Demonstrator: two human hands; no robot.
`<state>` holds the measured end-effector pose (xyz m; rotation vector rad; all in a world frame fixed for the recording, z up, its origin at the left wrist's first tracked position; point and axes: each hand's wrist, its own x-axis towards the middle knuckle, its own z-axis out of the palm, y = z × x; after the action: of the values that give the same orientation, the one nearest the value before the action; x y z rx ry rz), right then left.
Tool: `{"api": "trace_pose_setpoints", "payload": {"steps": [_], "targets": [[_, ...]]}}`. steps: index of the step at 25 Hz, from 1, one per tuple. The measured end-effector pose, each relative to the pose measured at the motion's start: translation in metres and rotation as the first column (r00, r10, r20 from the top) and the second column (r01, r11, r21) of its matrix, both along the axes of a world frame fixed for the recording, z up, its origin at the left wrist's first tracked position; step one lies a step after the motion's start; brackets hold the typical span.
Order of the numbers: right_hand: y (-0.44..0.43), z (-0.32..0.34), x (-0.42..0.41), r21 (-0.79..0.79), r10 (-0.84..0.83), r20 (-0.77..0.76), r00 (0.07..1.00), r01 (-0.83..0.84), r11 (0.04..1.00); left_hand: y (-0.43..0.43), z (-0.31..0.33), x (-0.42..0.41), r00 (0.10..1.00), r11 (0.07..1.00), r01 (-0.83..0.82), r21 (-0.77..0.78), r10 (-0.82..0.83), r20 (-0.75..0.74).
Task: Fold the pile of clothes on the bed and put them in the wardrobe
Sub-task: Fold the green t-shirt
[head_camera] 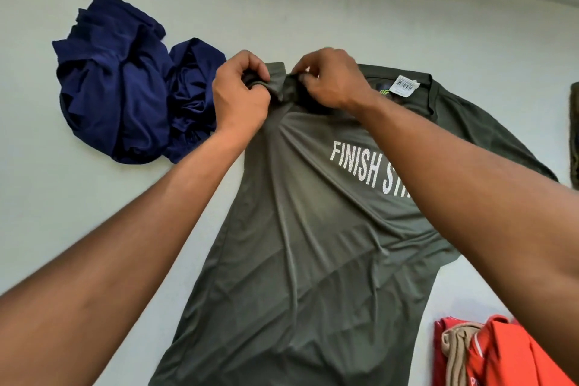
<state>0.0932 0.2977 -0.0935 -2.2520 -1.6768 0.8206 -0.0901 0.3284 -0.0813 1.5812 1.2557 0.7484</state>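
A dark olive T-shirt (300, 244) with white lettering lies spread front-up on the pale bed sheet (78, 185). Its collar with a white barcode tag (406, 84) points to the far right. My left hand (239, 94) and my right hand (329, 80) both pinch bunched fabric at the shirt's far left shoulder and sleeve, close together. That sleeve is crumpled under my fingers. The other sleeve stretches out to the right.
A crumpled navy blue garment (125, 84) lies to the left of the shirt, touching my left hand's side. Red-orange clothes (507, 357) with a beige piece sit at the near right. A dark object (575, 135) shows at the right edge.
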Motion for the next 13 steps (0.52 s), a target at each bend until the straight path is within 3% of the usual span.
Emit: {"api": "trace_pose_setpoints", "payload": {"steps": [4,8,11,13], "targets": [[0.031,-0.004,-0.009,0.324,-0.150,0.018,0.988,0.137,0.936,0.010,-0.008,-0.009,0.984,0.983,-0.180,-0.025,0.180,-0.021],[0.053,-0.020,-0.014,0.319,-0.280,-0.107,0.954,0.299,0.899,0.015,-0.029,-0.031,0.953,0.960,-0.279,0.009,0.278,-0.119],[0.042,-0.022,-0.014,0.302,-0.302,-0.264,0.916,0.376,0.876,0.002,-0.029,-0.034,0.938,0.954,-0.219,0.206,0.264,-0.227],[0.021,-0.022,-0.011,0.362,-0.309,-0.170,0.936,0.351,0.863,-0.009,-0.023,-0.030,0.920,0.918,-0.106,0.383,0.237,-0.313]]}}
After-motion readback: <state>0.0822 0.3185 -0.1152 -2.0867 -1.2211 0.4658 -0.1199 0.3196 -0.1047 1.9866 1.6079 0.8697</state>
